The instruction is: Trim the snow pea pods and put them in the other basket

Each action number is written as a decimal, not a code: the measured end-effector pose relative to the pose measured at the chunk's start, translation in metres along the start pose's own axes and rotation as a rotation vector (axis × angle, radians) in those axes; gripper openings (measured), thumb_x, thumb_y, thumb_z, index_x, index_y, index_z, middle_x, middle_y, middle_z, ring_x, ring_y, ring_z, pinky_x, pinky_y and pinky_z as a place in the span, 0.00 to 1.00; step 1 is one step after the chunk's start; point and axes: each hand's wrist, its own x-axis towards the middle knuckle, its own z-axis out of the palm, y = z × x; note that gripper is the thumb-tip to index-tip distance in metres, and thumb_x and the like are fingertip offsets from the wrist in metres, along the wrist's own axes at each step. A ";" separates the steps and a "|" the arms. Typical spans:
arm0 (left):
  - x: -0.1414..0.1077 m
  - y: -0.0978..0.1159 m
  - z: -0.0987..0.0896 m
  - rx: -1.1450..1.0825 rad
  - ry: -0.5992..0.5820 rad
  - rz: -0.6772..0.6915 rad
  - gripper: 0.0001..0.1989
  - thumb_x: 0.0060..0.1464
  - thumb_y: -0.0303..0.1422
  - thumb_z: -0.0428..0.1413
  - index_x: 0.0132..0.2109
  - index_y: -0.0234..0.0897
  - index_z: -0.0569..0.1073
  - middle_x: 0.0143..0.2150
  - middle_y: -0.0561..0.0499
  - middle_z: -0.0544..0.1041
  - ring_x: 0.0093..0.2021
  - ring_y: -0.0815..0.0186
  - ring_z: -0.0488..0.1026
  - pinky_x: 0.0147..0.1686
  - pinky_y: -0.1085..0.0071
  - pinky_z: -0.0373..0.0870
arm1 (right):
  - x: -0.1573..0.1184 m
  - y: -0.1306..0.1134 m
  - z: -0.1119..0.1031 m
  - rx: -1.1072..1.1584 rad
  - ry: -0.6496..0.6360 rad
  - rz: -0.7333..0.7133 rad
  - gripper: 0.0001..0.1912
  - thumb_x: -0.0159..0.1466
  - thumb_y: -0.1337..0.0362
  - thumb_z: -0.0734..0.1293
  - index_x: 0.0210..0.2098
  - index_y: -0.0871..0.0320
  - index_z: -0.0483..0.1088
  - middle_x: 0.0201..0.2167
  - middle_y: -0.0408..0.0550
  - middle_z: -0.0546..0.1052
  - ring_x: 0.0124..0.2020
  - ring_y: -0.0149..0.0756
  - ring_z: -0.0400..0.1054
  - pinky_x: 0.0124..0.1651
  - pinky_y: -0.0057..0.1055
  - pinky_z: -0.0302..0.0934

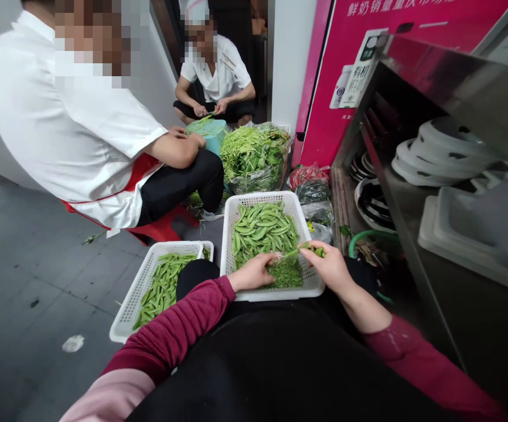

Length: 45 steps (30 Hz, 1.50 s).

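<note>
A white perforated basket (pixel 228 234) rests on my lap, holding many flat green pea pods (pixel 262 228). Small green trimmings (pixel 286 274) lie in its near right part. My left hand (pixel 256 271) is over the near edge of the basket, its fingers bent together beside the trimmings; what they hold, if anything, is too small to name. At the right side of the basket, my right hand (pixel 328 264) has its fingers closed round several green pods (pixel 318 251), with a thin green piece reaching toward my left hand.
A second white basket (pixel 124 316) of pods stands on the floor at left. Two people in white sit or squat ahead, near a teal container (pixel 215 138) and a large bag of greens (pixel 254 152). A metal shelf (pixel 412 234) with dishes stands close at right.
</note>
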 end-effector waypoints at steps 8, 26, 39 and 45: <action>0.010 0.047 -0.042 0.373 -0.061 0.207 0.12 0.54 0.32 0.44 0.29 0.33 0.70 0.25 0.51 0.71 0.25 0.71 0.65 0.27 0.76 0.59 | -0.002 -0.001 -0.002 -0.383 0.008 -0.341 0.17 0.59 0.57 0.60 0.43 0.58 0.69 0.30 0.49 0.73 0.32 0.38 0.67 0.34 0.31 0.60; 0.002 -0.002 0.003 0.364 -0.055 -0.074 0.11 0.45 0.30 0.53 0.38 0.35 0.73 0.36 0.49 0.71 0.33 0.69 0.69 0.36 0.76 0.64 | 0.031 0.003 -0.007 1.120 0.209 0.403 0.10 0.50 0.64 0.67 0.21 0.58 0.60 0.15 0.35 0.64 0.14 0.22 0.57 0.15 0.19 0.53; 0.021 -0.035 0.010 0.591 -0.036 -0.357 0.09 0.48 0.28 0.50 0.38 0.32 0.70 0.37 0.38 0.73 0.38 0.58 0.71 0.37 0.67 0.66 | 0.018 0.013 0.002 0.671 -0.111 0.330 0.09 0.50 0.61 0.68 0.26 0.56 0.63 0.15 0.35 0.63 0.15 0.28 0.59 0.21 0.29 0.60; 0.007 -0.002 -0.018 0.493 0.096 -0.038 0.06 0.50 0.30 0.50 0.36 0.34 0.68 0.30 0.46 0.73 0.33 0.63 0.71 0.34 0.71 0.65 | 0.014 0.008 0.034 -0.290 -0.333 -0.295 0.06 0.53 0.65 0.66 0.32 0.54 0.72 0.31 0.45 0.73 0.33 0.36 0.67 0.38 0.33 0.60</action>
